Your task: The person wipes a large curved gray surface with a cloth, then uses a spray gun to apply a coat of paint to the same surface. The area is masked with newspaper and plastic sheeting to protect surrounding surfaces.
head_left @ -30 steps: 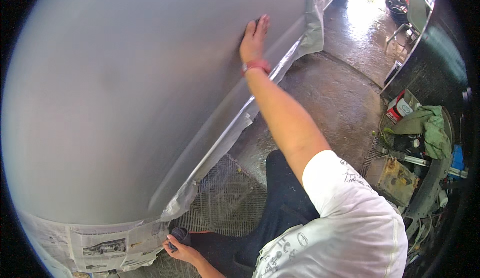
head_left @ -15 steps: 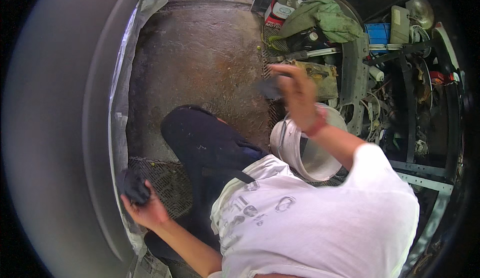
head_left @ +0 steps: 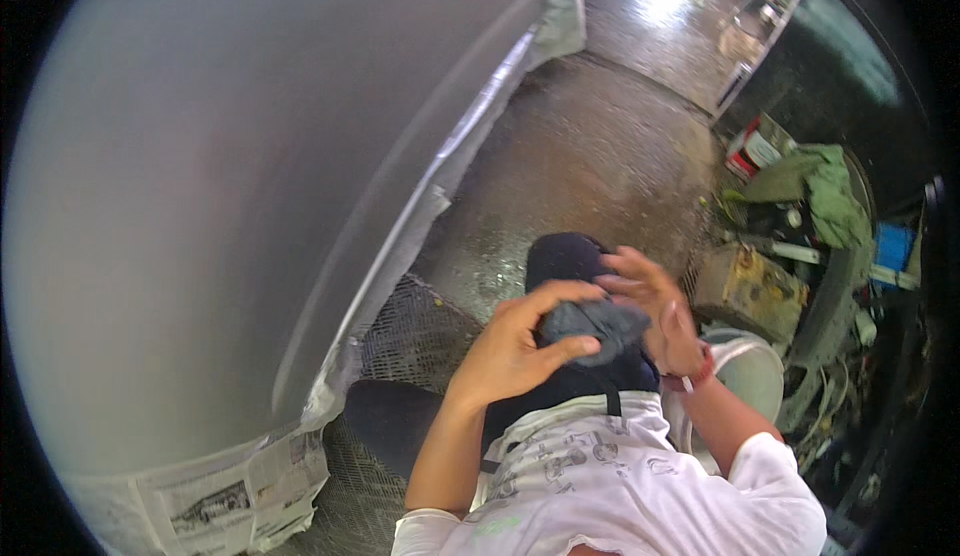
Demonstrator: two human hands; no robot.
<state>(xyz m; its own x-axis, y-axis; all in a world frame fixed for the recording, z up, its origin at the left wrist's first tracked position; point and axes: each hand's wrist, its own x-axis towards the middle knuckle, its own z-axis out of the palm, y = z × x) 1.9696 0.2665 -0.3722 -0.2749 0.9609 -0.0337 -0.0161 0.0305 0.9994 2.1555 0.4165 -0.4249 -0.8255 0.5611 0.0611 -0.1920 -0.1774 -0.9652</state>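
Observation:
In front of my lap, my left hand (head_left: 522, 344) is closed around a dark grey crumpled cloth (head_left: 580, 328), its thumb pressed across the near side. My right hand (head_left: 660, 306) is just right of it, fingers stretched and apart, slightly smeared by motion. The blurred right end of the dark material lies close to that palm; whether it is one piece or two cannot be made out. A big smooth grey panel (head_left: 250, 186) fills the left side, with silvery masking film (head_left: 440, 191) along its lower edge.
Newspaper (head_left: 215, 506) is attached under the panel at lower left. A whitish bucket (head_left: 750, 381) stands by my right forearm. Beyond it are a dirty battery-like block (head_left: 752, 291), a green cloth (head_left: 830, 196), a red-and-white container (head_left: 757, 146) and a blue box (head_left: 890, 249). The concrete floor (head_left: 590, 166) looks wet.
My hands have come together in front of my lap; the left moved in from the panel's edge, the right from above the bucket. The view has turned toward the panel.

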